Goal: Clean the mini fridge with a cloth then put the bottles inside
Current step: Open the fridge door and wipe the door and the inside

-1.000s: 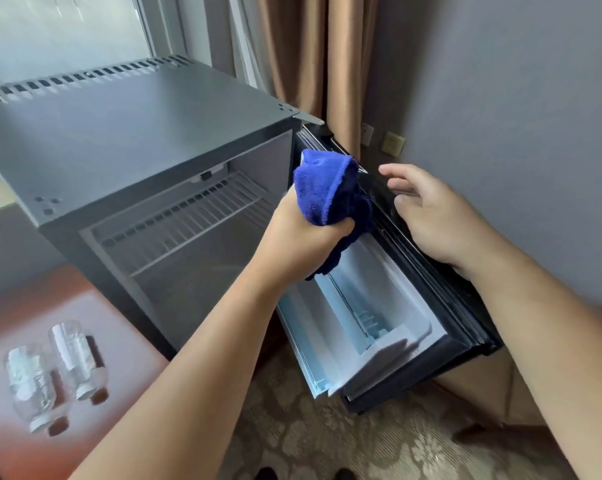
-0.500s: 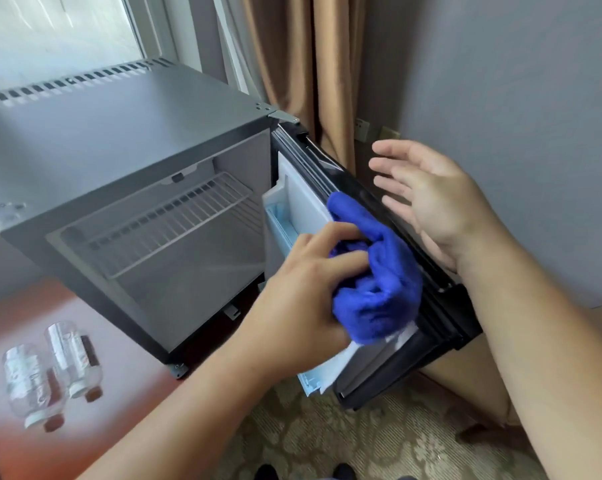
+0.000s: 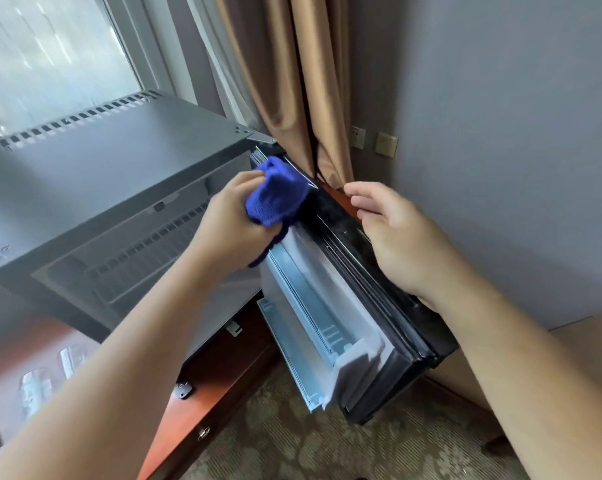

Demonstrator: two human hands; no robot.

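The grey mini fridge (image 3: 112, 174) stands open on a reddish wooden cabinet (image 3: 202, 386), a wire shelf inside. Its black door (image 3: 372, 289) swings out to the right, with white inner trays facing me. My left hand (image 3: 223, 226) is shut on a bunched blue cloth (image 3: 277, 192), pressed against the top inner edge of the door near the hinge. My right hand (image 3: 396, 233) rests on the door's outer top edge, fingers curled over it. Two clear plastic bottles (image 3: 46, 379) lie on the cabinet at lower left, partly hidden by my left forearm.
A grey wall (image 3: 500, 133) stands close behind the door, with two wall sockets (image 3: 372, 140). Tan curtains (image 3: 292, 81) hang beside a window (image 3: 43, 53) behind the fridge. Patterned carpet (image 3: 292, 438) covers the floor below.
My left hand carried the cloth down the door's inner side, then back up to its top edge near the hinge. My right hand lifted off and has settled on the door again.
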